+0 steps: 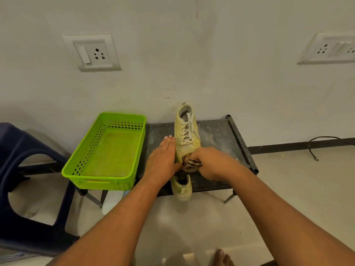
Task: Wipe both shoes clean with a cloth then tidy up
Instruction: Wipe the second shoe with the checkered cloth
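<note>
A pale yellow laced shoe (pixel 186 133) lies on the dark low table (pixel 217 131), heel toward the wall and toe toward me. My left hand (pixel 163 158) presses flat against its left side with straight fingers. My right hand (pixel 209 162) grips a dark striped cloth (pixel 193 163) against the shoe's toe. The second pale shoe (pixel 181 186) sits at the table's front edge, partly hidden under my hands and overhanging the edge.
A bright green perforated basket (pixel 107 150) stands empty on the table's left end. A dark blue plastic stool (pixel 28 179) is at the left. A white bottle (pixel 111 202) lies under the table. A black cable (pixel 322 144) trails on the floor at right. My bare toes (pixel 222 256) show at the bottom.
</note>
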